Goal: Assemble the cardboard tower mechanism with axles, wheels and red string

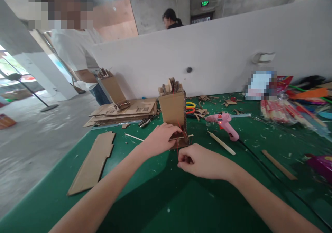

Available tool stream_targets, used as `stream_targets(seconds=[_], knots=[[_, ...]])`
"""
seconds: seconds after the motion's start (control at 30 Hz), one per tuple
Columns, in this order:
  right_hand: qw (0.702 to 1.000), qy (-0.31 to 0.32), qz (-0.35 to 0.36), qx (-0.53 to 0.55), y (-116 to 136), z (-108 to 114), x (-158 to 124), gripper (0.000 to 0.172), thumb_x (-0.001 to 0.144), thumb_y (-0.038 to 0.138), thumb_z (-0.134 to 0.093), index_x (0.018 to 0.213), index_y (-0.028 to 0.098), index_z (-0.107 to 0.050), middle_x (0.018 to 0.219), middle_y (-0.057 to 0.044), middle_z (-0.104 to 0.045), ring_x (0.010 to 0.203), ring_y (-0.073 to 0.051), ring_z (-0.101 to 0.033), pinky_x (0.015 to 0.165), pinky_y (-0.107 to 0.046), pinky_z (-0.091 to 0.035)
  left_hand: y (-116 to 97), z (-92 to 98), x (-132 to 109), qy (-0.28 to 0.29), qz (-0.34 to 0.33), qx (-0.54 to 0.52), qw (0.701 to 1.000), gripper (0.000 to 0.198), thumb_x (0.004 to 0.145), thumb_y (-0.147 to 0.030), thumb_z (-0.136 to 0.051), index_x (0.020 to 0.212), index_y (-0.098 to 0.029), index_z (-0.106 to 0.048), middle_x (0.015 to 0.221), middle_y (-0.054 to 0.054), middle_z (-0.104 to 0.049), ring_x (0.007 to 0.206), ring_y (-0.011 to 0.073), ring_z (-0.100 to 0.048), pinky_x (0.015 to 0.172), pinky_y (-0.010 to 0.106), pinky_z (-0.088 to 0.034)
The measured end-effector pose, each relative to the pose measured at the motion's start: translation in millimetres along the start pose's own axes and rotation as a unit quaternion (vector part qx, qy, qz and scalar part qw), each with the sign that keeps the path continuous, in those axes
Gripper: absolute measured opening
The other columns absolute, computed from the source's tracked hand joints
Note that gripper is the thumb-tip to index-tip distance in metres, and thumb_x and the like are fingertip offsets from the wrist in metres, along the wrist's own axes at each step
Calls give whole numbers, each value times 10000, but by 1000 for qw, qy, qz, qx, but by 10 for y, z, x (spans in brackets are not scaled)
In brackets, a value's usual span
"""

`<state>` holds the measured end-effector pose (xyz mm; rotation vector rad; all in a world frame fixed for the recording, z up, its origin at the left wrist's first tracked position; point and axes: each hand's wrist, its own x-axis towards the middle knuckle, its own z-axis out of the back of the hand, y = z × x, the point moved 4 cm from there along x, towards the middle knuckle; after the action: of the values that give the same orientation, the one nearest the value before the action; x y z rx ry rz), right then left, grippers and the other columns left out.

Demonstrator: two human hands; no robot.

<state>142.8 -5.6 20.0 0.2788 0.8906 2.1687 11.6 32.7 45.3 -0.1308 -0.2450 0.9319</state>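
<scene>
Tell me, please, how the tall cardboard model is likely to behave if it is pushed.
The cardboard model is probably light and fairly stiff, since its edges show corrugated layers. Pushed near the top, it may tip, being tall and narrow. The small upright pieces on top could bend.

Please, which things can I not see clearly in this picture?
In the head view:
What the right hand pinches, if anything: hidden by its curled fingers.
Back of the cardboard model: hidden by its front.
Phone-like screen: blurred by pixelation.
Purple object: cut off by the right edge.
</scene>
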Motion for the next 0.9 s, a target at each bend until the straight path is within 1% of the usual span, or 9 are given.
stream_targets(seconds=[0.1, 0.2, 0.27, 0.33, 0.43, 0.53, 0.63, 0.77, 0.9], knots=[[999, 27, 1, 29, 9, -30, 12, 143, 789, 303, -518, 777, 191, -606, 667, 25, -608, 570, -79, -517, 490, -182, -359, 4, -2, 3, 24, -2, -15, 1000, 362, 734, -203, -549, 1094, -235, -556, 1000, 24, -630, 978, 220, -510, 799, 324, -418], [998, 43, -1, 35, 4, -58, 13, 144, 784, 297, -521, 788, 184, -610, 673, 20, -618, 572, -79, -526, 491, -178, -362, 3, -11, 3, 24, 9, -7, 1000, 283, 751, -194, -509, 1024, -228, -577, 949, 25, -641, 965, 219, -520, 784, 327, -415], [998, 50, -10, 23, -19, -75, 9, 144, 778, 293, -521, 792, 182, -613, 680, 15, -629, 570, -83, -531, 479, -179, -354, 2, -13, 0, 27, 3, -10, 1000, 284, 752, -167, -481, 1012, -226, -579, 950, 24, -644, 962, 210, -527, 785, 319, -417], [998, 56, -19, 0, -48, -93, 7, 147, 771, 292, -518, 787, 184, -616, 677, 13, -633, 558, -85, -525, 459, -181, -337, 18, -11, 0, 29, 6, -31, 999, 327, 758, -156, -464, 1061, -226, -564, 960, 24, -648, 959, 198, -538, 778, 300, -426], [997, 50, -19, -47, -71, -111, 10, 146, 761, 272, -503, 728, 179, -611, 648, 13, -624, 522, -79, -493, 440, -188, -307, 47, -26, 17, 31, 20, -33, 999, 284, 796, -257, -490, 1063, -217, -579, 948, 37, -649, 933, 200, -553, 752, 289, -438], [996, 46, -14, -81, -55, -113, 12, 156, 749, 266, -497, 670, 175, -596, 621, 16, -608, 510, -76, -469, 441, -194, -298, 45, -89, 49, 45, 18, 24, 999, 214, 804, -318, -508, 949, -207, -619, 905, 44, -646, 898, 210, -555, 735, 298, -433], [993, 83, -14, -86, -19, -115, -1, 184, 744, 312, -512, 653, 179, -602, 610, 19, -600, 509, -80, -467, 435, -199, -302, 36, -158, 81, 43, 37, 79, 995, 158, 801, -231, -483, 873, -205, -621, 846, 37, -645, 871, 203, -557, 726, 299, -420], [988, 135, -22, -66, 5, -111, -25, 252, 748, 403, -528, 674, 185, -630, 620, 18, -608, 502, -89, -483, 424, -208, -312, 1, -206, 97, 13, 71, 125, 990, 131, 793, -205, -489, 851, -208, -606, 847, 36, -656, 878, 220, -568, 729, 333, -391], [989, 128, -20, -74, -16, -108, -31, 285, 756, 438, -527, 683, 189, -646, 620, 9, -613, 508, -99, -499, 434, -219, -313, -88, -219, 84, -24, 47, 201, 978, 111, 812, -159, -460, 794, -175, -568, 779, 64, -655, 794, 234, -594, 721, 375, -346]])
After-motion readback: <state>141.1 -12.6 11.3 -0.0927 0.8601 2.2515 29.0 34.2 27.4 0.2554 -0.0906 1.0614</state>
